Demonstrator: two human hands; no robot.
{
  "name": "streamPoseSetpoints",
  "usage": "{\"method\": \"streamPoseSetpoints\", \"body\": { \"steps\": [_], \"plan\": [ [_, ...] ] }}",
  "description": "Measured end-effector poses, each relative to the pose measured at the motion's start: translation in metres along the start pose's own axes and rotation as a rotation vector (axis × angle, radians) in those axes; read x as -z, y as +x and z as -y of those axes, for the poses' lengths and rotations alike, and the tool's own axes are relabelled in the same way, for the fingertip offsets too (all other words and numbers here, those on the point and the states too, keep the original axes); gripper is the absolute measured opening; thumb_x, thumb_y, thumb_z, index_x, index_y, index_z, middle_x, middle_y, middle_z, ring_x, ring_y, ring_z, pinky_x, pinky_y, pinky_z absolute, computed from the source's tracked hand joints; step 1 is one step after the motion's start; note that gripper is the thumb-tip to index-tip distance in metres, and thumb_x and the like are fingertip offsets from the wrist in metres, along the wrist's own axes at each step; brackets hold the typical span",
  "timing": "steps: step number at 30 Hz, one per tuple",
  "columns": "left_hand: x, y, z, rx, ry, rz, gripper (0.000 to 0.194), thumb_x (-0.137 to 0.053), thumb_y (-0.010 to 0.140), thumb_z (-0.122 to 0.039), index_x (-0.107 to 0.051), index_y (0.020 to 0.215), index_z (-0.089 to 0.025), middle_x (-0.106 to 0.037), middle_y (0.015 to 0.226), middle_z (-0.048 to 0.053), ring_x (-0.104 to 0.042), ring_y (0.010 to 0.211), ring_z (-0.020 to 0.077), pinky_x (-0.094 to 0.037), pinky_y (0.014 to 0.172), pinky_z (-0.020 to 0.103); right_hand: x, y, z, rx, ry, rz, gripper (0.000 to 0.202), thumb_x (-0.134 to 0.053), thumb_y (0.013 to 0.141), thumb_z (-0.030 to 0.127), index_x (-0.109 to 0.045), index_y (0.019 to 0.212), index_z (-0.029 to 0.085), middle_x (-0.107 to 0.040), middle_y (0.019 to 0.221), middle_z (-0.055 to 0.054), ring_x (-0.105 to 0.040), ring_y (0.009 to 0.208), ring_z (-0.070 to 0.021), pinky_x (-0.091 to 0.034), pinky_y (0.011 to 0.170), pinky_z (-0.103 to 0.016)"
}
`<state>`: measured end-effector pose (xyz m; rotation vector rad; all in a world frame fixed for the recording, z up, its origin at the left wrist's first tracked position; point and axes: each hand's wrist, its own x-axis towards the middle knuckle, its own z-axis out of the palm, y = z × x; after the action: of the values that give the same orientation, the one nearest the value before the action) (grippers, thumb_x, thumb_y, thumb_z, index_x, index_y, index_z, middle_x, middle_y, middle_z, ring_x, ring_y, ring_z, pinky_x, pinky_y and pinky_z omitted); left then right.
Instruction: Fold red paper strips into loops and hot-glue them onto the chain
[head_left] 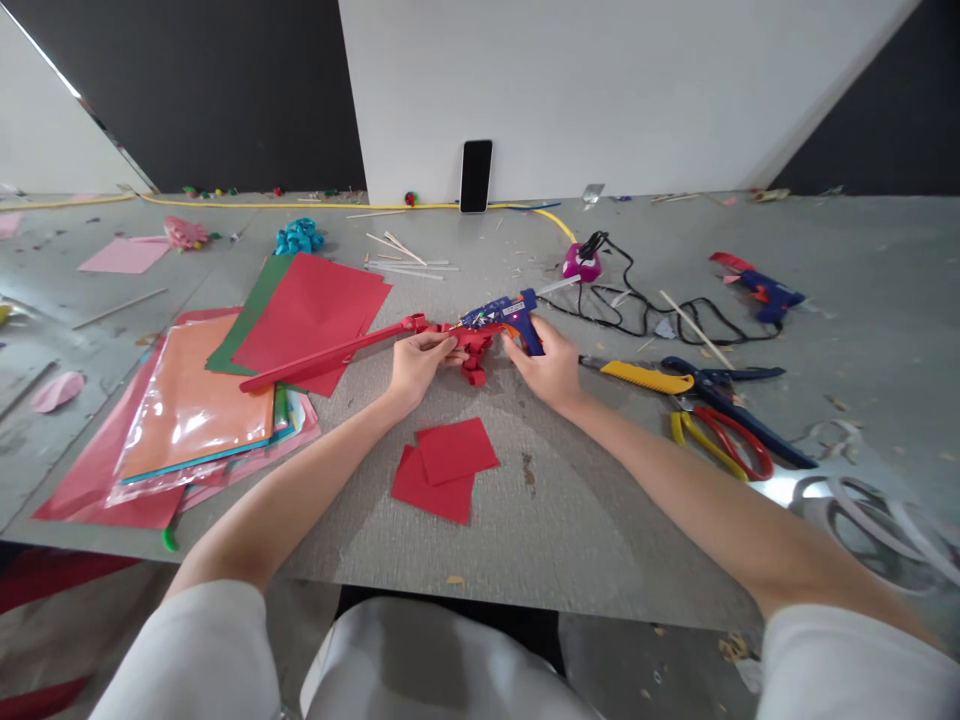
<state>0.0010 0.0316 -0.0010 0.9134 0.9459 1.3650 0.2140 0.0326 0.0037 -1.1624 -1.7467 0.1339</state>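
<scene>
My right hand (551,365) is wrapped round the handle of a blue glue gun (499,310), whose nozzle points left. A clear glue stick juts from its back end. My left hand (420,368) pinches a piece of red paper craft (474,362) with curled, looped parts, right by the nozzle. From that craft a long red paper-wrapped stick (330,357) runs out to the left, over red sheets (311,310). Two small red paper squares (457,450) lie overlapping on the grey table (360,540) below my hands.
Plastic-wrapped coloured paper (199,400) lies left. Behind stand a phone (475,176) and a purple power adapter (582,262) with black cords. A second glue gun (766,292), a yellow cutter (646,377), pliers (739,405) and scissors (724,440) lie right.
</scene>
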Motion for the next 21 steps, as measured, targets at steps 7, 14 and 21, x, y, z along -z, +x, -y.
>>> {"method": "streamPoseSetpoints", "body": {
  "steps": [7, 14, 21],
  "plan": [
    [0.0000, 0.0001, 0.0002, 0.003, -0.014, -0.002, 0.023, -0.088, 0.074, -0.028, -0.075, 0.081, -0.011, -0.078, 0.074, 0.007, -0.075, 0.064, 0.0177, -0.063, 0.069, 0.031, 0.0006, -0.0002, 0.0002, -0.011, 0.015, 0.008, 0.029, -0.063, 0.096, 0.044, -0.068, 0.105, 0.017, -0.069, 0.082, -0.006, -0.064, 0.074, -0.0202, -0.054, 0.076, -0.036],
    [0.0001, -0.0002, 0.0001, 0.005, -0.008, -0.004, 0.024, -0.088, 0.075, -0.029, -0.074, 0.082, -0.011, -0.077, 0.074, 0.007, -0.075, 0.064, 0.0175, -0.063, 0.071, 0.032, 0.0001, -0.0003, -0.0017, 0.008, 0.015, 0.006, 0.030, -0.062, 0.096, 0.044, -0.068, 0.108, 0.017, -0.071, 0.086, -0.008, -0.067, 0.078, -0.0222, -0.056, 0.079, -0.037],
    [0.0002, -0.0004, -0.0006, 0.014, 0.016, -0.007, 0.024, -0.088, 0.076, -0.030, -0.075, 0.083, -0.011, -0.078, 0.075, 0.008, -0.076, 0.067, 0.0183, -0.064, 0.073, 0.033, 0.0000, -0.0008, -0.0030, 0.018, 0.015, 0.007, 0.031, -0.061, 0.097, 0.043, -0.068, 0.111, 0.017, -0.074, 0.092, -0.010, -0.069, 0.082, -0.0230, -0.056, 0.080, -0.037]
  ]
}}
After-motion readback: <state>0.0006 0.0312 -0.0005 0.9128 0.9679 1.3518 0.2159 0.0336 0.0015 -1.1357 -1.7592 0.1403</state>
